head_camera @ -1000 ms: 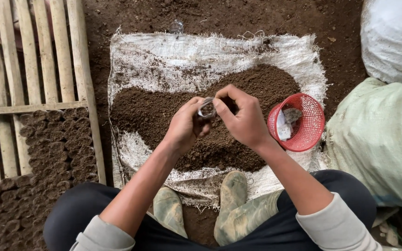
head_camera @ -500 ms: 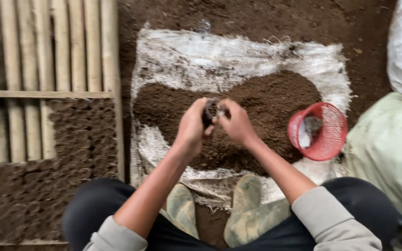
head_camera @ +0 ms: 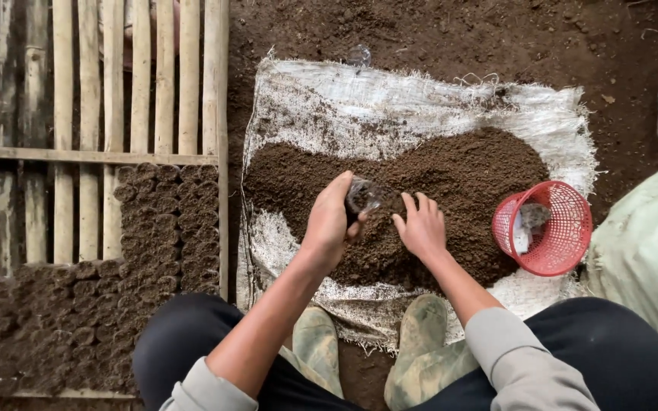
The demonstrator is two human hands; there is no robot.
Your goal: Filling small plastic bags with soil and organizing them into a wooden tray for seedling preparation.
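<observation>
Holding small clear bag (head_camera: 361, 195), soil-smeared, crumpled, open-mouthed

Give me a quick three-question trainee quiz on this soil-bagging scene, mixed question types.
1. True or false: the left hand holds a small clear bag.
2. Where does the right hand rest?
A. in the red basket
B. on the soil pile
C. on the bamboo slats
3. Fill in: the soil pile lies on a white woven ____.

Key: 1 true; 2 B; 3 sack.
</observation>
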